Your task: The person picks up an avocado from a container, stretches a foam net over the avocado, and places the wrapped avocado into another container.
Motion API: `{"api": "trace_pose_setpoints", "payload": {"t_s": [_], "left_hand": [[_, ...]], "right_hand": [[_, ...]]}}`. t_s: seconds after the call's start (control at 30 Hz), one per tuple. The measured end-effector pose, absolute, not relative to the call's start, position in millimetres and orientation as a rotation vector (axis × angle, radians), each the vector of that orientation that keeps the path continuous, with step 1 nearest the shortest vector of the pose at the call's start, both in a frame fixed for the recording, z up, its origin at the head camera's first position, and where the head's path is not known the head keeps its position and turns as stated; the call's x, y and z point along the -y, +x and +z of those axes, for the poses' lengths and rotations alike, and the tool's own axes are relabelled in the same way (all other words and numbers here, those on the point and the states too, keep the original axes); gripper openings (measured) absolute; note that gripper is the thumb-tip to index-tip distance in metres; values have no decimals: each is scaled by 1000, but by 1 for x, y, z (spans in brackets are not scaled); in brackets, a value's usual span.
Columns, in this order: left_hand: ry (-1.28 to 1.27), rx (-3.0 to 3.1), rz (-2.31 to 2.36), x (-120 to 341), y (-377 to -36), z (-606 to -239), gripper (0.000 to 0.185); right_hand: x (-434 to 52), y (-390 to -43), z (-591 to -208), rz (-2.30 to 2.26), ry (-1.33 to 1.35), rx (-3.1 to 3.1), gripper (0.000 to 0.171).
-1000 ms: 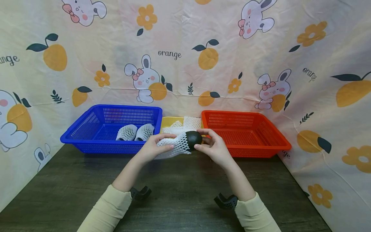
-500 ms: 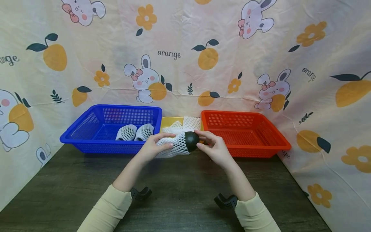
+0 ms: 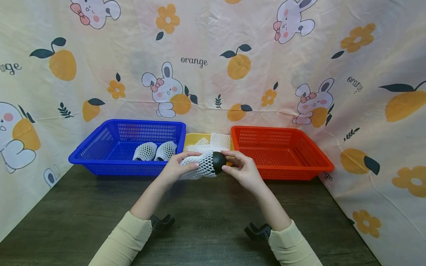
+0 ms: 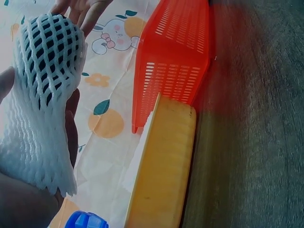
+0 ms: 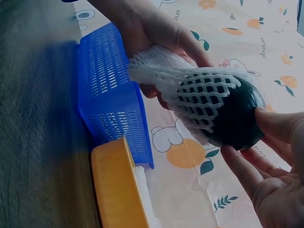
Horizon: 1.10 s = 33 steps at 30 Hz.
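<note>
Between the two hands, above the table, a dark green avocado (image 3: pixel 219 162) sits partly inside a white foam net sleeve (image 3: pixel 203 165). My left hand (image 3: pixel 175 169) grips the sleeve around the covered part, thumb on the near side. At the bare round end, the thumb and fingers of my right hand (image 3: pixel 245 170) pinch the avocado. In the right wrist view the net edge (image 5: pixel 216 124) crosses the fruit slantwise, leaving the avocado's rounded end (image 5: pixel 243 111) exposed. The left wrist view shows the mesh (image 4: pixel 50 52) stretched over the fruit and the loose tail (image 4: pixel 40 152) narrowing below.
A blue basket (image 3: pixel 116 162) on the left holds two netted fruits (image 3: pixel 145 152). At the right stands a red basket (image 3: pixel 283 170). Between them is a yellow container (image 3: pixel 191 139) with white foam nets (image 3: pixel 220 140). A printed cloth (image 3: pixel 206 92) hangs behind the dark table (image 3: pixel 206 221).
The avocado has shifted slightly left, and less of its dark end shows beyond the net. My right fingers have loosened, shifted on the end and pinched it again. The left hand stays in place.
</note>
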<state>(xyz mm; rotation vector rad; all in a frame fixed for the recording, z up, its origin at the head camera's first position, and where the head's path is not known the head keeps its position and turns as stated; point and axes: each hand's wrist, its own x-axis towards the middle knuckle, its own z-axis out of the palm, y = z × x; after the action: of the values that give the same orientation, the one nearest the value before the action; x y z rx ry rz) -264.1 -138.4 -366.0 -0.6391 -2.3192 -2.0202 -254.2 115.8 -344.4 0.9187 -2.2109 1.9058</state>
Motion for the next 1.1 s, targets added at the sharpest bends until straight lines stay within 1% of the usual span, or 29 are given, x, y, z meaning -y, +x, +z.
{"api": "trace_pose_setpoints", "payload": {"t_s": [0.4, 0.67, 0.83, 0.97, 1.1], "left_hand": [[-675, 2334, -2039, 139, -263, -365, 42], [-695, 2338, -2030, 138, -261, -362, 46], [-716, 2334, -2048, 136, -260, -362, 49], [-730, 2347, -2026, 135, -260, -361, 50], [-751, 2353, -2023, 134, -259, -361, 51]], "right_hand": [[-113, -254, -346, 1916, 920, 2216, 39], [-115, -251, -346, 1739, 872, 2274, 40], [-115, -254, -349, 1707, 830, 2286, 40], [-113, -250, -345, 1741, 790, 2309, 40], [-110, -238, -331, 1734, 783, 2334, 39]]}}
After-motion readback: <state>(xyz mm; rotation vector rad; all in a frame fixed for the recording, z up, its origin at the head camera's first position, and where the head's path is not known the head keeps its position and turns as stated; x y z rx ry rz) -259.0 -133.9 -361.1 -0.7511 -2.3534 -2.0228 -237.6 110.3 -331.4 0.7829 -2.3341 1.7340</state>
